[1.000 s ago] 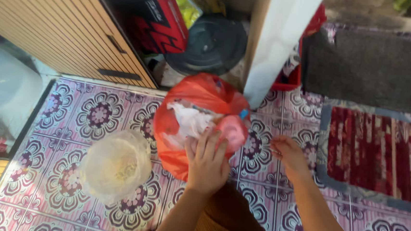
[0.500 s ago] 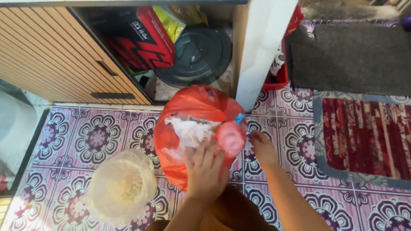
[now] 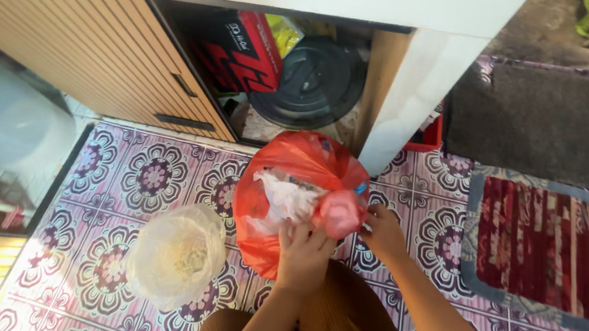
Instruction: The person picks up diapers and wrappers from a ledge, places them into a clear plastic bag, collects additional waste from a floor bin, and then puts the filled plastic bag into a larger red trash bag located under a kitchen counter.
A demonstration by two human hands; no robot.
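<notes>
Orange plastic bag (image 3: pixel 286 179) already stuffed, mouth unclosed; left hand (image 3: pixel 304 250) and right hand (image 3: pixel 381 232) both pinch its rim, clear bag (image 3: pixel 176 254) untouched.

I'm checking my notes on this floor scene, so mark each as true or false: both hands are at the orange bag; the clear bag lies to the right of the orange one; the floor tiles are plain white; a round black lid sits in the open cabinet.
1. Both the left hand and the right hand are at the orange bag. True.
2. The clear bag lies to the right of the orange one. False: it lies to its left in the picture.
3. The floor tiles are plain white. False: they bear purple flower patterns.
4. A round black lid sits in the open cabinet. True.
</notes>
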